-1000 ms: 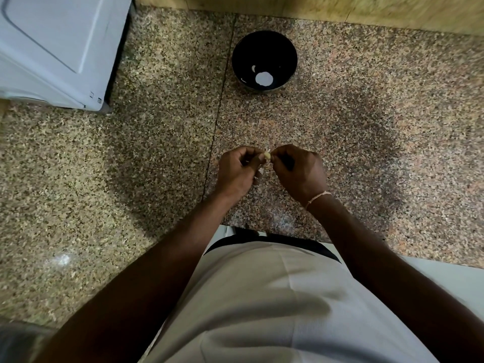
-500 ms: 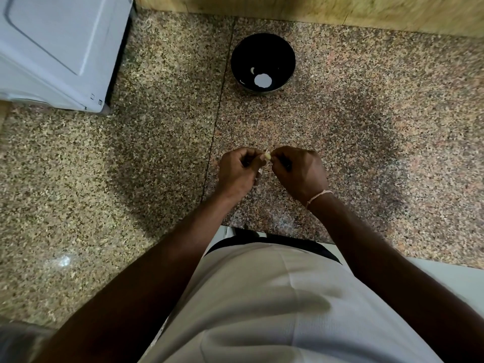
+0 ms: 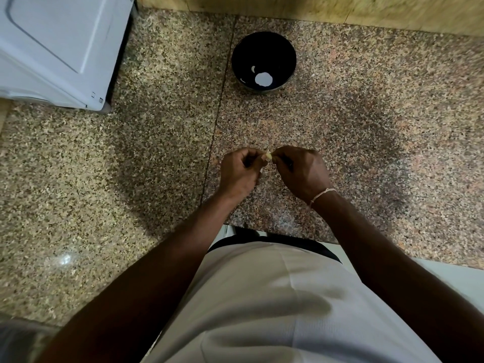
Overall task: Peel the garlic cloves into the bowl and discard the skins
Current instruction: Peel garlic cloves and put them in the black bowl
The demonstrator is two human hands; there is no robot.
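A small pale garlic clove (image 3: 268, 155) shows between my two hands over the granite counter. My left hand (image 3: 239, 172) pinches it from the left with curled fingers. My right hand (image 3: 301, 170) pinches it from the right; a thin pale thread circles that wrist. A black bowl (image 3: 281, 47) stands farther back on the counter, well apart from my hands. Inside it lie a round white spot and a small white sliver; I cannot tell what they are.
A white appliance (image 3: 56, 48) fills the back left corner of the speckled granite counter (image 3: 392, 132). A wooden wall strip (image 3: 314, 6) runs along the back. The counter's front edge meets my white shirt.
Both hands have stayed together on the clove, with only small finger shifts. The view has dipped slightly, so the bowl sits a little lower in frame.
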